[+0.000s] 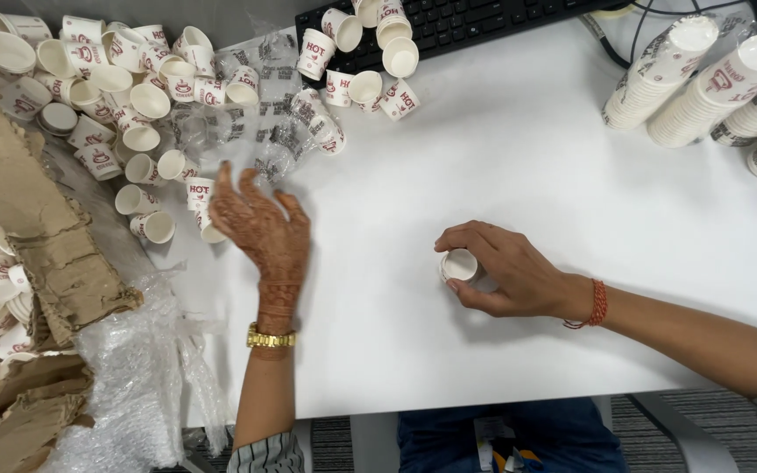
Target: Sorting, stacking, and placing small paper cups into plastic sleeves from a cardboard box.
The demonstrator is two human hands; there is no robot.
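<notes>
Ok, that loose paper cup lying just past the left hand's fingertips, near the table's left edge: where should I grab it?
Take the paper cup across its side wall, just behind the rim. It lies on its side, open mouth facing the camera, so probably come from above with the left hand, thumb and fingers pinching opposite sides. Squeeze lightly; the thin wall looks easy to crush. Neighbouring cups crowd its far side.

Single head-worn view, aimed almost straight down onto the white bench (527, 158) from close above. Near bench edge and the wearer's lap are seen at frame bottom; a keyboard (484, 22) is cut off at the top. Both forearms are entered from below. No second view.
</notes>
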